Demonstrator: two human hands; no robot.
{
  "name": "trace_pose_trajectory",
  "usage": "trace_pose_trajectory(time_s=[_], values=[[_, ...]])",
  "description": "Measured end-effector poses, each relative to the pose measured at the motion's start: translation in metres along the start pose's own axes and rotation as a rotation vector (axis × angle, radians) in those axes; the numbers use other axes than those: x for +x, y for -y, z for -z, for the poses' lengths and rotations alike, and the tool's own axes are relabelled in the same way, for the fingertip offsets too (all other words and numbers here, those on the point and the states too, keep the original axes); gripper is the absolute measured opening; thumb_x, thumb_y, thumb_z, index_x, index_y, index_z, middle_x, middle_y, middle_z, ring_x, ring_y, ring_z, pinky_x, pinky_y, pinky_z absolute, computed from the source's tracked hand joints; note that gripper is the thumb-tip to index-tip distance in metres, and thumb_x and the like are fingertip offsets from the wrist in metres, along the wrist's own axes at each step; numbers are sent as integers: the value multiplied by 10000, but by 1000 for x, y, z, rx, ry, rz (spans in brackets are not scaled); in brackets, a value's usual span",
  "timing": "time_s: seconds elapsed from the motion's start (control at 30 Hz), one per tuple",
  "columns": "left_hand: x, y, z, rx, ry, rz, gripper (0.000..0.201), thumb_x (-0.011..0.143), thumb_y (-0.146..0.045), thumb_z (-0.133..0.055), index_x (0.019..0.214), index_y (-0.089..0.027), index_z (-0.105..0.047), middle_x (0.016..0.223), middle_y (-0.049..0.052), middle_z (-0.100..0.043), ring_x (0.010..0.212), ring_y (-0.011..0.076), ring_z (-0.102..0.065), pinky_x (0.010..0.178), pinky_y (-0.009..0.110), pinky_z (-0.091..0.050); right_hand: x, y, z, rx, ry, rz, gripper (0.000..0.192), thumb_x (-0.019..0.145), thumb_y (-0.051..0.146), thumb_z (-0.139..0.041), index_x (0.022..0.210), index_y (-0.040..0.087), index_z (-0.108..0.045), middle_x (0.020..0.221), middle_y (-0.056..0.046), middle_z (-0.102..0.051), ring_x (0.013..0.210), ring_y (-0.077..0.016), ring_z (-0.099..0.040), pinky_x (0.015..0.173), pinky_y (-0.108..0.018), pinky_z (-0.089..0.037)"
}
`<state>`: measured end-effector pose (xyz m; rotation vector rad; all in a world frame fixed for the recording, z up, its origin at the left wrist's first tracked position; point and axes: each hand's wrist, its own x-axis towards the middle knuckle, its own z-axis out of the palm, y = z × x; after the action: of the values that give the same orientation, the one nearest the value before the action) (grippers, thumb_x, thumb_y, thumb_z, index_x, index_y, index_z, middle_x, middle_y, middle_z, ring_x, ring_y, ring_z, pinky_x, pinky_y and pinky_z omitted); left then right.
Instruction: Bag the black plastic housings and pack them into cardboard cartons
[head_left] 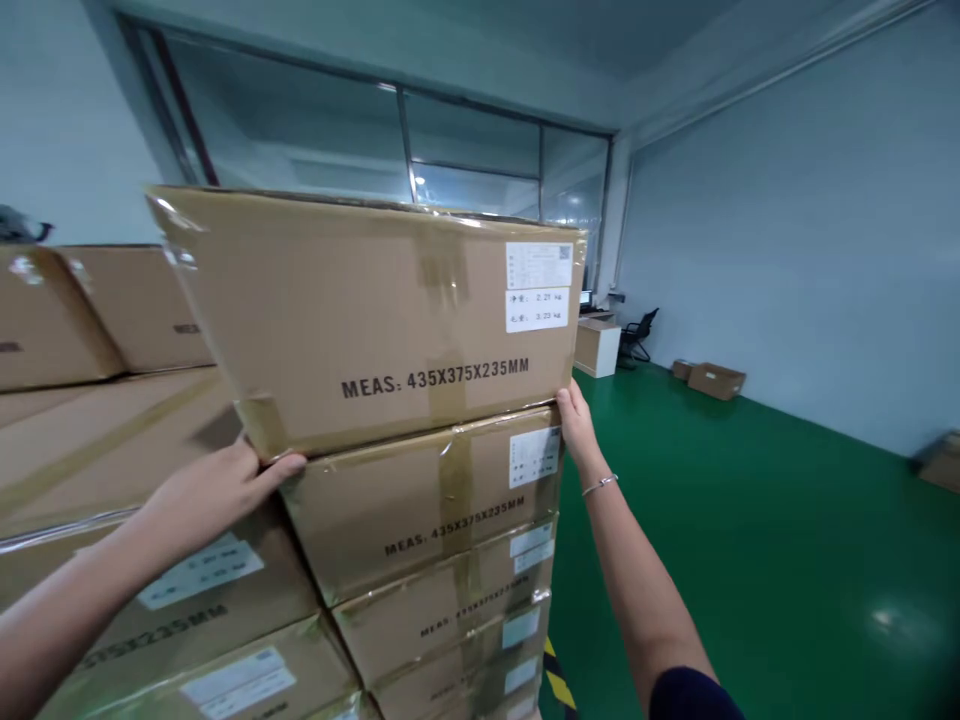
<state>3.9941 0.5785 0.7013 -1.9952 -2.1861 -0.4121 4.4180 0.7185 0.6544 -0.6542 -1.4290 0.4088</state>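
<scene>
A taped cardboard box [360, 300], printed with its measurements and bearing white labels near its upper right corner, sits at the top of a tall stack. My left hand [247, 475] grips its lower left corner, thumb along the bottom edge. At the lower right corner my right hand [577, 420] holds the side, most of its fingers hidden behind the box. Directly beneath is a similar box [420, 510], whose top edge lies close under the upper one. Whether the two touch along the whole edge, I cannot tell.
More cartons [97, 430] are stacked to the left. Yellow and black floor tape [559, 680] runs by the stack's base. To the right lies green floor [750, 540], with a black chair [639, 335], a desk [598, 348] and a low open carton [716, 380] farther back.
</scene>
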Motion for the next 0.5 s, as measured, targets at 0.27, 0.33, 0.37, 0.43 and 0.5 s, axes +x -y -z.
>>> trace_pose_trajectory(time_s=[0.27, 0.33, 0.37, 0.43, 0.5], values=[[-11, -31, 5, 230, -46, -7, 627, 960, -488, -224, 1018, -55, -673, 953, 248, -740, 967, 382, -707, 841, 443, -523, -15, -14, 2, -18, -73, -87, 622, 926, 612, -492, 1374, 188, -578, 1402, -113, -615, 1322, -295, -553, 1141, -484, -420], [-21, -32, 3, 227, -116, -57, 623, 952, -493, -285, 1022, -17, -681, 971, 273, -727, 998, 400, -692, 888, 479, -516, -34, -16, 8, -52, -39, -134, 631, 915, 610, -506, 1378, 186, -573, 1399, -121, -615, 1340, -304, -537, 1164, -510, -387], [-29, -30, -1, 215, -180, -97, 619, 944, -489, -327, 1075, 12, -666, 1030, 292, -716, 1058, 410, -673, 933, 500, -503, -47, -15, 12, -80, -16, -162, 643, 902, 609, -526, 1388, 189, -564, 1408, -122, -609, 1352, -307, -526, 1173, -520, -373], [-53, -19, -21, 159, -339, -205, 623, 932, -466, -397, 1253, 33, -588, 1258, 314, -646, 1242, 406, -589, 1038, 519, -455, -73, -9, 21, -164, -14, -212, 695, 871, 605, -568, 1430, 194, -524, 1461, -129, -563, 1379, -317, -499, 1176, -536, -367], [-88, -3, -58, 59, -446, -338, 606, 941, -434, -410, 1406, -55, -501, 1485, 240, -513, 1391, 354, -477, 1118, 508, -408, -94, 8, 24, -273, -71, -203, 742, 873, 598, -566, 1481, 186, -464, 1528, -151, -484, 1404, -334, -467, 1167, -558, -372]])
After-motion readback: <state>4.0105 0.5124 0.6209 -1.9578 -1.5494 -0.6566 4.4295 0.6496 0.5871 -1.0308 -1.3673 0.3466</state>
